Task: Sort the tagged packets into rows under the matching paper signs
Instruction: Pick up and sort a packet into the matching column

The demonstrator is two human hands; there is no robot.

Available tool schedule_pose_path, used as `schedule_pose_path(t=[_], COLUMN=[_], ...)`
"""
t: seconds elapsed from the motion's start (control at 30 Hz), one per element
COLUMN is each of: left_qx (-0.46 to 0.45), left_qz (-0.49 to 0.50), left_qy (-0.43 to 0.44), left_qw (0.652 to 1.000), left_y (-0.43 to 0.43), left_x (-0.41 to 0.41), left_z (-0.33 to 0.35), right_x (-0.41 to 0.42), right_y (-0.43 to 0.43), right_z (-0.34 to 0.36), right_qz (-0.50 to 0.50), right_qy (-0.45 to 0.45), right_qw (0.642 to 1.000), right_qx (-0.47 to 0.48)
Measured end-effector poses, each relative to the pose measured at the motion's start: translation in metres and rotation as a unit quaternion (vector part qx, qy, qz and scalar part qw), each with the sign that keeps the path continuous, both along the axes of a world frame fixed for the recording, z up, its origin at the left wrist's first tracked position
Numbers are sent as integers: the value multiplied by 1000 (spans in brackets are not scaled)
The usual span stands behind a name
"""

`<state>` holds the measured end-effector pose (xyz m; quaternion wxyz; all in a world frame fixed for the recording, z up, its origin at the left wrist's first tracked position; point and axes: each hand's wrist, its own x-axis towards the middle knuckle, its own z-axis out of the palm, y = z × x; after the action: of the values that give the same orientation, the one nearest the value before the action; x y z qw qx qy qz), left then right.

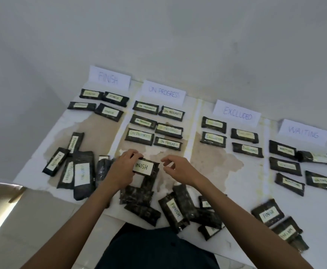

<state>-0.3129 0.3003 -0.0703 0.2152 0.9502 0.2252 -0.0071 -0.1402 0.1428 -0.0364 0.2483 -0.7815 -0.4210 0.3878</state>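
Note:
My left hand (122,167) grips a dark packet tagged FINISH (145,167) by its left end, above the unsorted heap. Just right of that packet, my right hand (175,168) hovers with fingers apart and holds nothing. Four paper signs stand along the wall: FINISH (110,78), ON PROGRESS (163,92), EXCLUDED (237,113) and WAITING (304,132). Rows of matching packets lie under each, such as FINISH packets (109,112), ON PROGRESS packets (155,125), EXCLUDED packets (214,138) and WAITING packets (285,166).
Unsorted packets lie in heaps at the near left (82,173), the near middle (175,209) and the near right (267,214). All rest on white stained paper sheets (213,171) on the floor against a white wall. My dark-clothed lap (158,249) is at the bottom.

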Motion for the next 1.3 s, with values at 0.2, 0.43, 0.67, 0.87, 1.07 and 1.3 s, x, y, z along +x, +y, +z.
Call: schedule_pose_path(t=[0.2,0.43,0.67,0.87,1.07,1.3], left_qx=[-23,62,42,21,19,21], left_qz=[60,67,79,62,49,59], left_qy=[11,53,76,84,76,58], left_qw=[998,994,993,994,996,996], left_y=[72,155,211,243,247,233], left_x=[-34,-36,-6,2,-3,-8], left_z=[-6,-22,-43,-54,-63,-55], right_x=[-32,-58,-67,-64,-72,-81], right_y=[66,110,135,151,159,151], right_z=[-10,-30,-49,-60,-68,-66], right_qz=[16,14,0,-8,-12,-47], right_qy=[-17,-28,-8,-12,-1,-51], right_qw=[1000,999,999,999,999,984], right_qx=[-4,-23,-49,-39,-47,-163])
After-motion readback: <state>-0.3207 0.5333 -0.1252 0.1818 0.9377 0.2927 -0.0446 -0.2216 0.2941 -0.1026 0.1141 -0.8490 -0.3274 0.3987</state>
